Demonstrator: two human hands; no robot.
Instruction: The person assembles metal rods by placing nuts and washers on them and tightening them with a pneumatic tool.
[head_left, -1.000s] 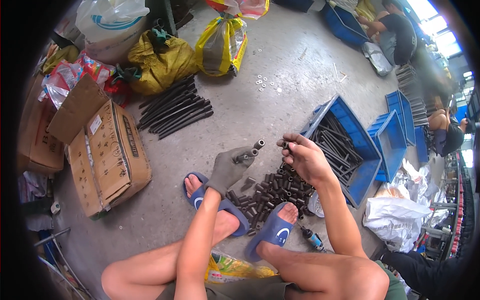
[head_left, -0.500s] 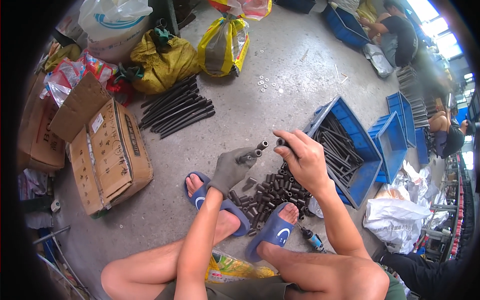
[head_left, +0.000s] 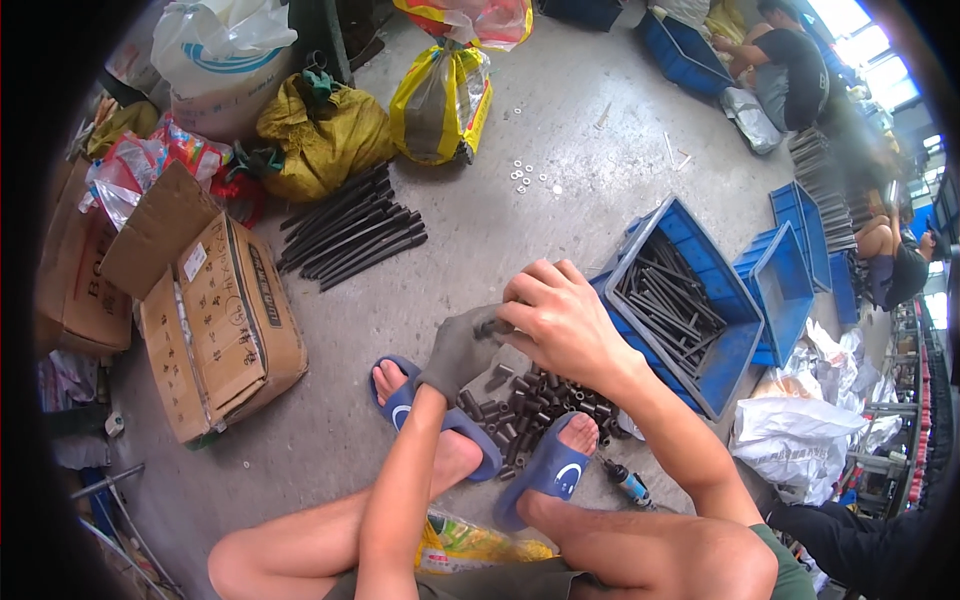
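My left hand, in a grey glove, is closed around dark metal tubes, whose near parts show between the fingers. Pressed up against their ends is my bare right hand, its fingers bent and pinched together. These fingers cover the tube ends and the short black sleeve in their grip, so I cannot tell how the parts sit against each other. Below both hands, a heap of short black sleeves lies on the floor between my blue slippers.
At the right stands a blue crate of long dark rods, with more blue crates beyond. Dark rods lie in a pile at far left, near a cardboard box. A blue-and-black tool rests by my right foot. Another person sits far right.
My right hand has moved left with the short black sleeve, up to the tubes in my left hand. The tube ends, visible before, are now covered by its fingers.
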